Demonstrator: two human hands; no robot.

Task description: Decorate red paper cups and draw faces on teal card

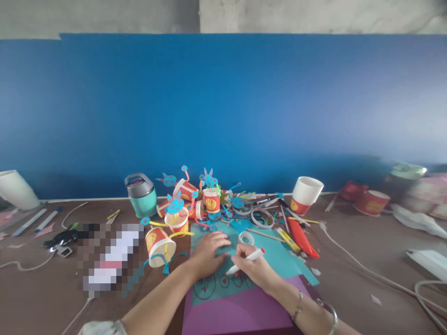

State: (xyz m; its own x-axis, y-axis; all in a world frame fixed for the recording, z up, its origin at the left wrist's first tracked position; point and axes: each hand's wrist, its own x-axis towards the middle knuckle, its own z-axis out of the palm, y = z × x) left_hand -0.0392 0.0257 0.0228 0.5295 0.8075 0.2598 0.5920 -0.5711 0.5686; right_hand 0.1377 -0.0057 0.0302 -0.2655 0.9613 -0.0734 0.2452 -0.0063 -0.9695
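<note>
My right hand (253, 267) is closed around a white marker (246, 261) with a red end, its tip low over a sheet of teal paper (279, 256). Drawn on that sheet in dark red are a round face and several smaller circles (224, 280). My left hand (211, 251) lies flat on the same paper, fingers stretched out, just above the drawn face. Under the teal sheet is a purple sheet (240, 311). A roll of clear tape (246, 237) sits between and beyond my hands.
Decorated red-and-white paper cups (160, 246) cluster beyond my left hand. An orange-red tool (303, 238) and a yellow cutter (288, 240) lie to the right. A teal flask (141, 195), stacked cups (306, 195) and a white cable (366, 270) are farther out.
</note>
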